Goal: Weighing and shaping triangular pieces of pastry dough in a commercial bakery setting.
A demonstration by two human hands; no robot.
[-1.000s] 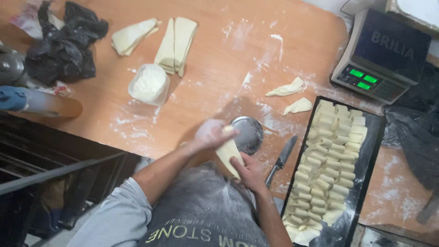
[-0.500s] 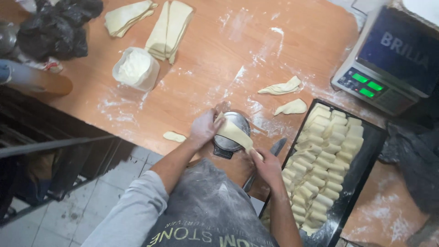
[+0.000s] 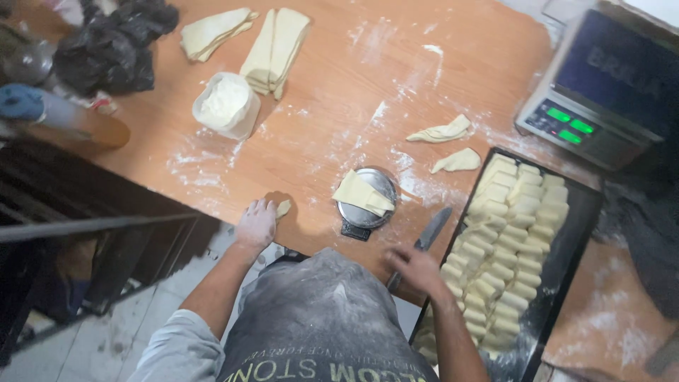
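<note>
Two hands: we see both low in the frame, well apart, one on each side of a small round scale.
Left hand (image 3: pixel 256 225): lower left of centre, dusted white, lying flat on the wooden table (image 3: pixel 339 113) with fingers spread loosely; its fingertips touch a small dough scrap (image 3: pixel 283 208). It clamps on nothing.
Right hand (image 3: pixel 417 269): lower centre-right, blurred, at the handle end of a knife (image 3: pixel 424 240); we cannot tell whether the fingers are closed around the handle.
Knife: it lies slanted between the round scale and the tray, blade pointing to the upper right.
Round scale (image 3: pixel 366 201): centre of the frame, a metal pan bearing one folded dough piece (image 3: pixel 362 193) that overhangs its left rim.
Tray (image 3: pixel 587 205): a dark baking tray at the right, packed with rows of small rolled dough pieces (image 3: pixel 509 240).
Loose pieces: two dough strips (image 3: pixel 442 132) lie just above the tray's upper left corner.
Folded sheets: stacked dough sheets (image 3: pixel 276 46) sit at upper centre-left, with a white tub of flour (image 3: pixel 226 104) just below them.
Digital scale (image 3: pixel 608 92): upper right, its display lit green.
Black bag (image 3: pixel 113 42): a crumpled heap in the upper left corner.
Apron (image 3: pixel 318 318): a grey, floury apron fills the bottom centre.
</note>
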